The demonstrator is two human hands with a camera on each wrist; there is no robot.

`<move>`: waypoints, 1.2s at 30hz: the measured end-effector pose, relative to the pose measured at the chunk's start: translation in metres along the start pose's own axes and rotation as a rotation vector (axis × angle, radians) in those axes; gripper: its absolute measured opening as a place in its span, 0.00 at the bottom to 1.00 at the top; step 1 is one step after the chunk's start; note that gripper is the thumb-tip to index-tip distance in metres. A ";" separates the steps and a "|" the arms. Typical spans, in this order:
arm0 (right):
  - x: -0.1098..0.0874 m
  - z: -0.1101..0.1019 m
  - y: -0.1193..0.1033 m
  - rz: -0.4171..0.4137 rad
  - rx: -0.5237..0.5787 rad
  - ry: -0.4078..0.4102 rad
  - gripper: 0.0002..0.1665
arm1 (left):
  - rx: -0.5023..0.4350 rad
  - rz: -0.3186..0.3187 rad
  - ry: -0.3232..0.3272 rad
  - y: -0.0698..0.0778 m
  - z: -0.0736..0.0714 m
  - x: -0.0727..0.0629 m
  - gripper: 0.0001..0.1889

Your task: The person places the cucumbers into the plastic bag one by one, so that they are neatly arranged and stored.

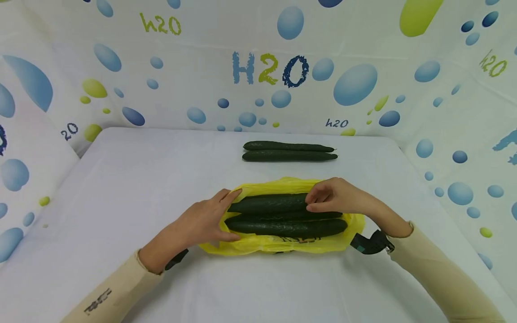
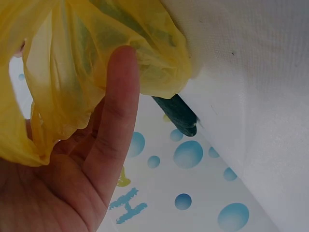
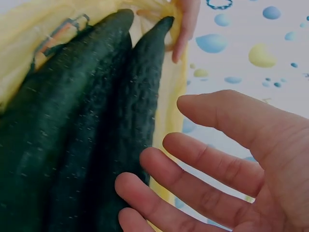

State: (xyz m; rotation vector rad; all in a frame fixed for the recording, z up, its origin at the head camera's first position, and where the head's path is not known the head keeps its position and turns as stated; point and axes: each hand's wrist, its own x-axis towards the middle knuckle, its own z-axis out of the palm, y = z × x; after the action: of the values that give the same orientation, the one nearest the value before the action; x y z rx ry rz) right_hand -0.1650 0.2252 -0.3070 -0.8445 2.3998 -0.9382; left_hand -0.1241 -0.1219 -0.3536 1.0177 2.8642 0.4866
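Note:
A yellow plastic bag (image 1: 258, 246) lies on the table with its mouth spread wide. Long dark green cucumbers (image 1: 286, 227) lie side by side inside it, one partly hidden between the others. My left hand (image 1: 203, 220) spans the bag's left end, thumb toward the front and fingers along the back rim. In the left wrist view a straight finger (image 2: 120, 101) rests against the outside of the thin yellow film (image 2: 159, 63). Over the bag's right half hovers my right hand (image 1: 335, 196), fingers loosely bent around nothing, fingertips close to the rear cucumber (image 3: 137, 92).
Two more cucumbers (image 1: 288, 156) lie parallel on the white tablecloth (image 1: 161, 170) behind the bag. A printed backdrop (image 1: 194, 58) with blue and green drops rises behind and at both sides. A dark wrist camera (image 1: 371, 242) hangs under my right wrist.

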 end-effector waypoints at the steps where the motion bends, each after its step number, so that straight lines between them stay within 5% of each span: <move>1: 0.002 -0.002 0.000 0.007 -0.003 0.000 0.09 | 0.000 -0.001 -0.001 0.000 0.000 0.000 0.55; 22: 0.035 -0.057 0.018 0.180 -0.003 0.061 0.16 | 0.018 0.002 0.006 -0.001 0.002 -0.001 0.54; 36: 0.071 -0.076 0.031 0.235 -0.008 0.005 0.21 | 0.005 -0.016 -0.013 -0.001 0.004 -0.001 0.54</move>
State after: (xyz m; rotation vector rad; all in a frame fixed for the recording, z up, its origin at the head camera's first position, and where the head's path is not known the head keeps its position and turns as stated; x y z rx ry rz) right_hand -0.2715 0.2304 -0.2889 -0.5468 2.4427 -0.8398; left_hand -0.1229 -0.1220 -0.3577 0.9942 2.8614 0.4707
